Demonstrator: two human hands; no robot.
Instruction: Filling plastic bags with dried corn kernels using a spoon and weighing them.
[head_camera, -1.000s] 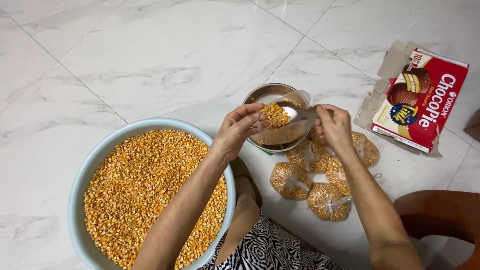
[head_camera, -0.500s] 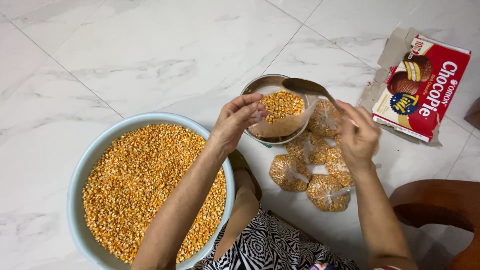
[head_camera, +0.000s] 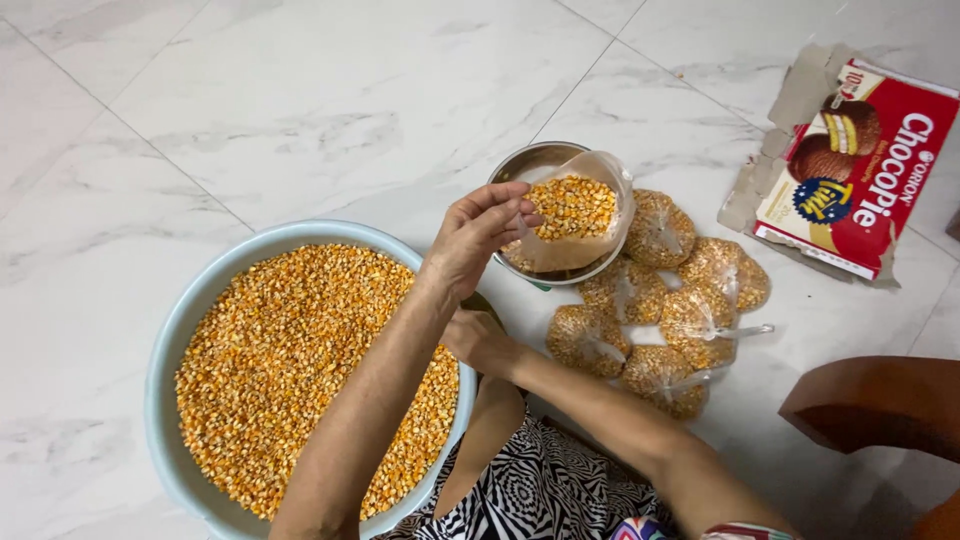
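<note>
A small clear plastic bag, partly filled with yellow corn kernels, is held open just right of the frame's centre, directly above a small steel bowl that stands on the white marble floor. The left hand grips the bag's left edge, fingers pinched together on the plastic. The right hand sits lower, just below the left wrist and near the rim of the big bowl; its fingers are tucked behind the left forearm, so I cannot tell whether they are apart or together.

At lower left a large pale blue basin is heaped with loose corn kernels. To the right of the steel bowl, six tied bags of corn lie clustered on the floor, touching one another. At upper right a red snack box rests on flattened cardboard. A brown wooden seat edge shows at lower right.
</note>
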